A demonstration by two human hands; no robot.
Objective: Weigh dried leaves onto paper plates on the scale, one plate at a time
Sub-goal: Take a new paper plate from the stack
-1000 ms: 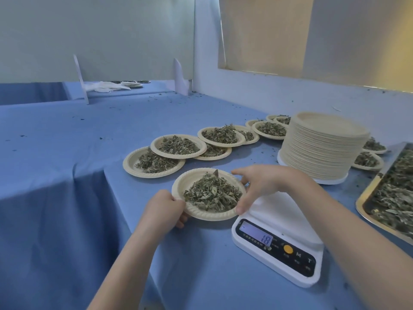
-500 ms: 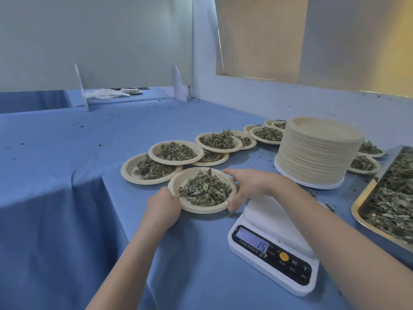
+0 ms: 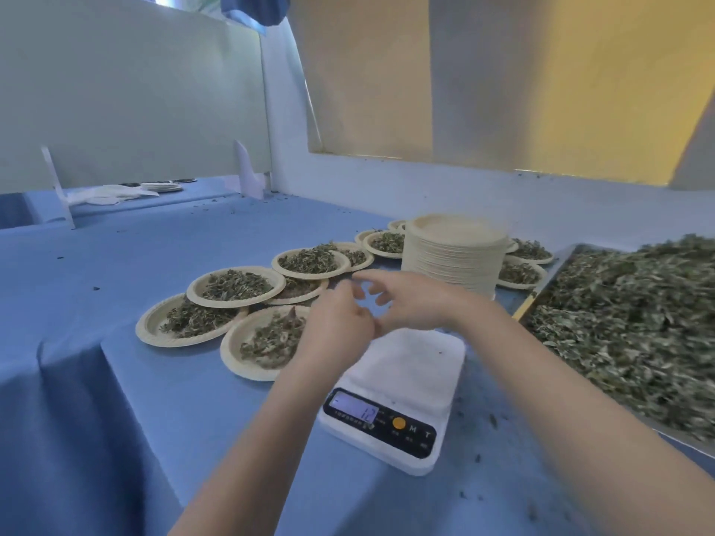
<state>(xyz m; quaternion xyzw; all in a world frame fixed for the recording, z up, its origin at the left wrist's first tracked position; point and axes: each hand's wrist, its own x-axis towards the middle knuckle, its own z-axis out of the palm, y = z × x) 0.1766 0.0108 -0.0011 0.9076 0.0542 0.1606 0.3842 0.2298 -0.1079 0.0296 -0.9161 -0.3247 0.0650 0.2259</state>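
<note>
From the head view, both hands hover above the gap between the scale point(image 3: 390, 400) and the filled plates, blurred with motion — the left hand point(image 3: 336, 323) with fingers loosely bent and nothing in it, the right hand point(image 3: 406, 299) spread and equally empty. The nearest plate of dried leaves point(image 3: 263, 344) sits on the blue tabletop point(image 3: 116, 419) just beside the scale's left edge, partly hidden by the left wrist, and its rim appears to overlap the next plate point(image 3: 185, 321) toward the far side. The scale's platform is bare, yet the display shows a figure I cannot read with confidence; if it isn't zeroed, the next portion would weigh wrong. The stack of empty plates point(image 3: 454, 253) stands tall just beyond the right hand — a hurried reach could lift two at once or tip the pile. The tray of loose leaves point(image 3: 634, 326) lies near the tabletop's right edge, heaped high, so a careless grab could scatter leaves onto the platform. The left forearm could also nudge the nearest plate.
</note>
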